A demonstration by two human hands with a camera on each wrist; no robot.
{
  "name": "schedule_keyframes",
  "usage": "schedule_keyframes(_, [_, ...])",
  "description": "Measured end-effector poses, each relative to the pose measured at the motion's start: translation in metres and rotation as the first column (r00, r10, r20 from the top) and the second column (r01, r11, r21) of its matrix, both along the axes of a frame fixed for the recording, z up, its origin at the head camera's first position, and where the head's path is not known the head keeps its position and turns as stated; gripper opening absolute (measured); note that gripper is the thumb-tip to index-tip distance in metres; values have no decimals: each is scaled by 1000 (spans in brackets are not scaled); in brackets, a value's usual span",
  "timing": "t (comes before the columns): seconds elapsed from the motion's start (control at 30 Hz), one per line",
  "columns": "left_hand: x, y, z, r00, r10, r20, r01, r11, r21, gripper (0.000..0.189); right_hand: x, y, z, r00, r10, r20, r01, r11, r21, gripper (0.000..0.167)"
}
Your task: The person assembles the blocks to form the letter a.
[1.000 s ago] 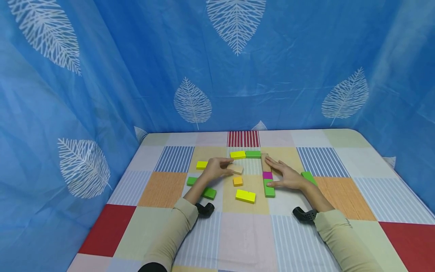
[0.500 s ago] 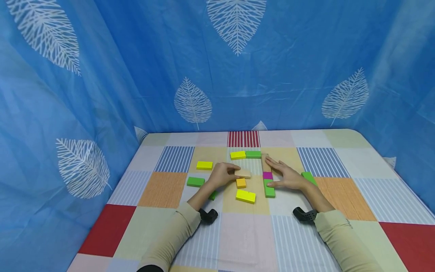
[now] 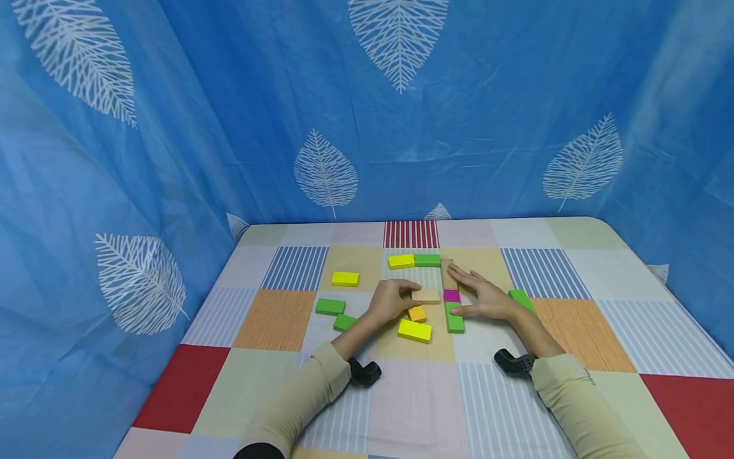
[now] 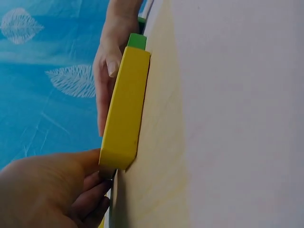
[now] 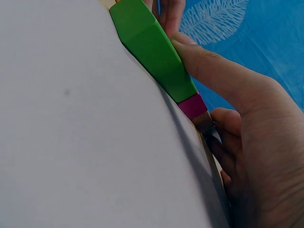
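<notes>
Pale wood blk [image 3: 426, 296] is near the middle of the surface [image 3: 413, 408], pinched at its L end by the L hand [image 3: 393, 300], R end just beside the magenta blk [image 3: 452, 296], w/ orange blk [image 3: 417, 313] & long yellow blk [image 3: 415, 331] nearer the camera. R hand [image 3: 486, 298], fingers extended, thumb apart, rests at the row of wood strip [image 3: 447, 279], magenta & green blk [image 3: 455, 324]. Farther out, small yellow blk [image 3: 401, 261] abuts far green blk [image 3: 427, 260].
</notes>
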State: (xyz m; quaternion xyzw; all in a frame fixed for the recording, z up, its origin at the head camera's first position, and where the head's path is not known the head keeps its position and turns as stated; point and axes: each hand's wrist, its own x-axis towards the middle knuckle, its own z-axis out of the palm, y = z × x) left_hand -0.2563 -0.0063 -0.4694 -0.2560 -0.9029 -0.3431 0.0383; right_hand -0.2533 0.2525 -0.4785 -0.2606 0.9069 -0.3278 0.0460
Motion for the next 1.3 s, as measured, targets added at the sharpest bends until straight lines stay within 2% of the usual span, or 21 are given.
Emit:
schedule_keyframes(0.23, [0,7,0,1000,-9,4,9,1000,-5,33,2,-1,2,1000,-20,20,20,1000,1,99])
schedule_keyframes(0.5, [1,10,0,1000,8,18,-8,1000,-8,34,2,-1,1,1000,-18,15,18,1000,6,99])
schedule_keyframes(0.83, [1,5,1,999,14,38,-15,1000,17,38,0,-1,-1,1000,-5,8,5,1000,5,99])
schedule_keyframes(1.0, [10,-2,5,999,44,10,-45,996,74,34,0,-1,0,1000,-18,19,17,1000,13,99])
schedule_keyframes(1.13, [21,-9,7,999,36,18,-39,990,134,27,0,-1,0,999,-24,28,24,1000,16,100])
schedule_keyframes(1.3, [33,-18,5,1000,0,25,-3,993,117,28,0,-2,1,1000,-22,21,21,1000,16,100])
